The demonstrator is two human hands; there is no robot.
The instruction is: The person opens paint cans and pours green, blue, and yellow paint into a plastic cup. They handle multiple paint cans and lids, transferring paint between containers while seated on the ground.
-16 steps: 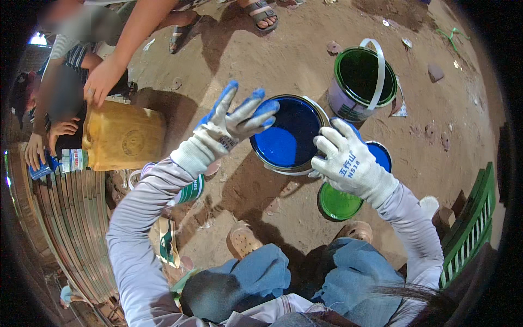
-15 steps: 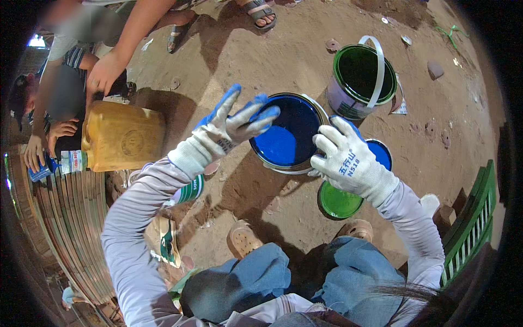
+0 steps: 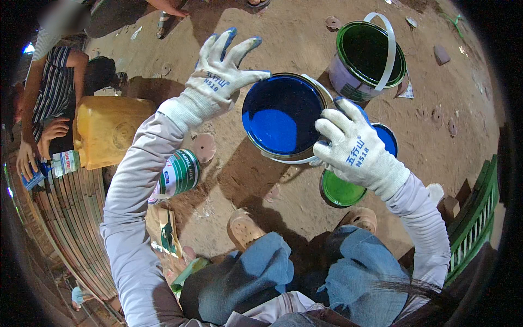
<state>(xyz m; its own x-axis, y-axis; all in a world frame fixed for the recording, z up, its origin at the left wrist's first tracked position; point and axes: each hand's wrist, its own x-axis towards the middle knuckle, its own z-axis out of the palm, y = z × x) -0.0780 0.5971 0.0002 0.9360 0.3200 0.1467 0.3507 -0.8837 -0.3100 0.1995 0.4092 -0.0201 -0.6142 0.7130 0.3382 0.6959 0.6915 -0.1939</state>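
The place is a makeshift painting workspace on a bare earth floor (image 3: 294,43), dotted with scraps (image 3: 411,23). An open bucket of blue paint (image 3: 289,160) stands at one o'clock, a yellow jerrycan (image 3: 114,131) at nine, long narrow slats (image 3: 76,218) at eight, a green slatted chair (image 3: 469,234) at four. Whether it is roofed is hard to tell.

Dirt floor (image 3: 283,32) under blue-paint bucket (image 3: 289,84) and green-paint bucket (image 3: 348,82)

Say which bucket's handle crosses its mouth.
The green-rimmed bucket, upper right: its white handle crosses the opening. None crosses the blue-paint bucket between the left hand and right hand.
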